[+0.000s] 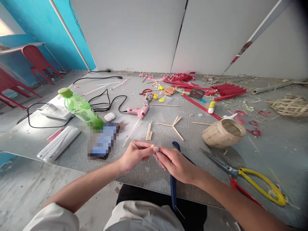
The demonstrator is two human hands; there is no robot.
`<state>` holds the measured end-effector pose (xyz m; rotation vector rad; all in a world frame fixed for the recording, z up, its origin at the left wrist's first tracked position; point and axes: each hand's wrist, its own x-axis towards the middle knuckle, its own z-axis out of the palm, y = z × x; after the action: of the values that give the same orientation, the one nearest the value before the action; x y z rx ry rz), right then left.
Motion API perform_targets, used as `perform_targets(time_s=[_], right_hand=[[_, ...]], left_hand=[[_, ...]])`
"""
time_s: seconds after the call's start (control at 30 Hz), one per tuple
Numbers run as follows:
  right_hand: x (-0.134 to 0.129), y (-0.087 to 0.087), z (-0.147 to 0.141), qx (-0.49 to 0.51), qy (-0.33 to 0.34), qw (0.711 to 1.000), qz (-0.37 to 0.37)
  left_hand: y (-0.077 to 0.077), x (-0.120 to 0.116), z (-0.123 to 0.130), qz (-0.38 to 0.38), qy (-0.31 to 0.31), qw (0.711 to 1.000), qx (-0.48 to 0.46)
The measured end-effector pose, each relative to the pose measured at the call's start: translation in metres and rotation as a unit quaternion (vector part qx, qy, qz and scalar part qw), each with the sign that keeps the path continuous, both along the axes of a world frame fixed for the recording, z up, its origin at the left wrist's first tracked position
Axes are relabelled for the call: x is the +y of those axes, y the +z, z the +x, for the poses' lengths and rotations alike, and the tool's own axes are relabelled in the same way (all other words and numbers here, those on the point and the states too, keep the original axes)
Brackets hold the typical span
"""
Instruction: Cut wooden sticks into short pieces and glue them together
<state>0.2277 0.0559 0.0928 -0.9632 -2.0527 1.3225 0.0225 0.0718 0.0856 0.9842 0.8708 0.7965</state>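
1. Arranged: branching sticks (173, 126), meeting near one point on the worktop (134, 175); bonding unclear.
2. Apart: short loose sticks (149, 135), near the glue gun (139, 111).
3. Left fingers (143, 151) pinch a small pale piece (152, 146); right fingers (165, 158) meet them, grip hidden.

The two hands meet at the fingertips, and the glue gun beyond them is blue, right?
Not quite: the glue gun is pink, as the head view shows. It does lie beyond the left hand and right hand, which meet at the fingertips.
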Motion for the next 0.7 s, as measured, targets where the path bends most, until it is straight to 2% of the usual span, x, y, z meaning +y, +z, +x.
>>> perform_targets(time_s=[0.1,0.23,0.37,0.47,0.53,0.57,0.63,0.7], right_hand=[[0.000,-0.002,0.001,0.003,-0.006,0.999,0.032],[0.000,-0.003,0.003,-0.013,-0.022,0.990,0.139],[0.002,-0.002,0.005,-0.046,-0.030,0.963,0.265],[0.002,0.007,0.009,-0.095,-0.020,0.926,0.366],[0.002,0.017,0.012,-0.145,-0.005,0.879,0.454],[0.002,0.023,0.014,-0.174,0.004,0.845,0.506],[0.001,0.036,0.017,-0.228,0.029,0.759,0.609],[0.000,0.048,0.020,-0.261,0.056,0.674,0.689]], left_hand=[[-0.004,-0.001,0.000,0.006,0.016,1.000,0.005],[-0.006,0.000,0.001,0.037,0.022,0.999,0.009],[-0.002,0.000,-0.002,0.096,0.010,0.995,-0.001],[0.005,0.000,-0.014,0.084,-0.025,0.996,-0.027],[0.012,-0.001,-0.024,0.019,-0.097,0.994,-0.039],[0.016,-0.001,-0.028,-0.027,-0.152,0.987,-0.039],[0.023,-0.004,-0.034,-0.110,-0.269,0.956,-0.038],[0.029,-0.008,-0.036,-0.156,-0.343,0.925,-0.046]])
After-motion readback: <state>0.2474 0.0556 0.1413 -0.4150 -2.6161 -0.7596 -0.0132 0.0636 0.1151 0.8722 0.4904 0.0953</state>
